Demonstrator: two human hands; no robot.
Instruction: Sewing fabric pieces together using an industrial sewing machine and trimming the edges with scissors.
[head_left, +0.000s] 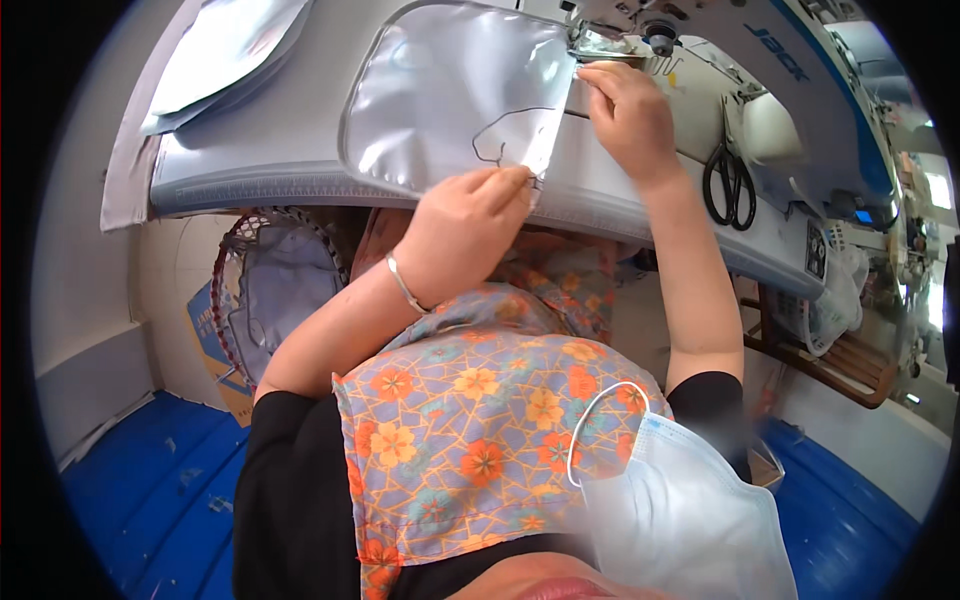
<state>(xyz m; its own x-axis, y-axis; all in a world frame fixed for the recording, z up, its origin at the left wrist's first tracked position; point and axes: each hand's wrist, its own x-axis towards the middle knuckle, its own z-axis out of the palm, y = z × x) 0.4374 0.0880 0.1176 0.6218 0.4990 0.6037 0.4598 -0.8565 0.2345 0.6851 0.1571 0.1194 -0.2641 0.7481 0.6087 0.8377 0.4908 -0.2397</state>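
Observation:
A shiny silver-grey panel with rounded corners and a dark edging lies on the sewing table. At the lower end of its straight right edge, the fingertips of my left hand are pinched on it. My right hand pinches the upper part of that same edge, close beside the needle area of the sewing machine. A loose dark thread curls across the panel between my hands. The machine's presser foot is partly hidden under its head.
Black-handled scissors lie on the table right of my right hand. More silvery sheets are stacked at the far left. A basket with grey pieces stands below the table's front edge. A face mask hangs at lower right.

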